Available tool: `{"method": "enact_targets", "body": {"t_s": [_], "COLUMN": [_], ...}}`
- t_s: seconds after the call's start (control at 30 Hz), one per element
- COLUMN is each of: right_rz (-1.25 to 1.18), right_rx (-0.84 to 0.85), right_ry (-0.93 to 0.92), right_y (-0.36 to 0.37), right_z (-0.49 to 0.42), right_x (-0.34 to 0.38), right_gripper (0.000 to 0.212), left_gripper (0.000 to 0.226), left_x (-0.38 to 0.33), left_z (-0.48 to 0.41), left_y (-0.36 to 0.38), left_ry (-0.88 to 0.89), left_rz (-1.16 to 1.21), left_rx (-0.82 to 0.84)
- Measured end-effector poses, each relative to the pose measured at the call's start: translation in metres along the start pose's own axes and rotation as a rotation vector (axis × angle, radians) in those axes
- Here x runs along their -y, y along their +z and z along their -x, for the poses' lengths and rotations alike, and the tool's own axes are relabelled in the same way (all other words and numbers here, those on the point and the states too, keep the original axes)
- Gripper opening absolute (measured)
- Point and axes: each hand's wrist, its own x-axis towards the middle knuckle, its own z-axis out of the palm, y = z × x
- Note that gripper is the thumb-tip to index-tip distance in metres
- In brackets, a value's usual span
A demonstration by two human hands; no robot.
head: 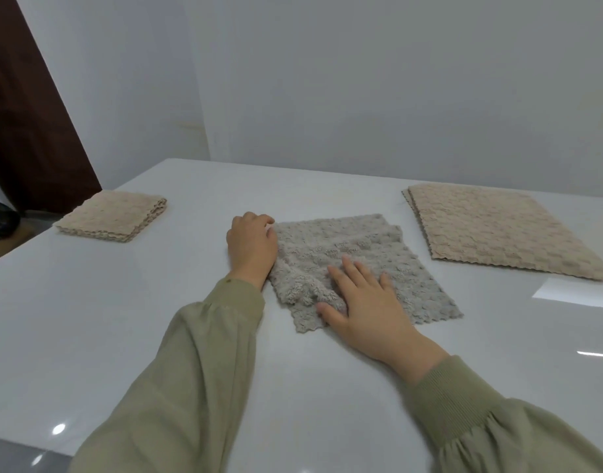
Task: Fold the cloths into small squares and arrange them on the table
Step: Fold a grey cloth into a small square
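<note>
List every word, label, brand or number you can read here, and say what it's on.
None to read. The grey cloth, gripped by the left hand and pressed by the right hand, the folded beige stack, the flat beige pile and the table show no print, tag or label.

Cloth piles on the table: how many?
3: a folded stack far left, a grey cloth at centre, a flat stack far right. Layers within the stacks can't be counted.
</note>
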Motion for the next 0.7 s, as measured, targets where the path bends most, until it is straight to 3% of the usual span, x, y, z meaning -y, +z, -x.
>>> {"method": "enact_targets", "body": {"t_s": [0.2,0.27,0.33,0.43,0.53,0.7], "right_rz": [-0.137,-0.157,-0.17,-0.137,-0.066,-0.008], "right_rx": [-0.06,-0.044,-0.028,-0.011,0.016,-0.029], "right_ry": [0.112,0.147,0.176,0.206,0.226,0.207], "right_y": [-0.013,-0.017,-0.02,-0.022,-0.021,-0.021], "right_z": [0.006,0.011,0.016,0.026,0.032,0.036], "right_x": [-0.027,-0.037,-0.043,-0.048,-0.054,-0.056], "right_gripper": [0.06,0.062,0.062,0.061,0.063,0.058], "left_gripper": [0.018,0.015,0.012,0.008,0.015,0.014], "left_x": [-0.036,-0.047,-0.052,-0.052,-0.046,-0.043], "left_z": [0.054,0.076,0.096,0.112,0.115,0.114], "left_y": [-0.026,-0.037,-0.048,-0.051,-0.048,-0.049], "left_ry": [0.397,0.466,0.522,0.591,0.622,0.599], "left_rz": [0.147,0.215,0.244,0.038,-0.144,-0.174], "left_rx": [-0.113,-0.06,0.104,0.337,0.299,0.324]}}
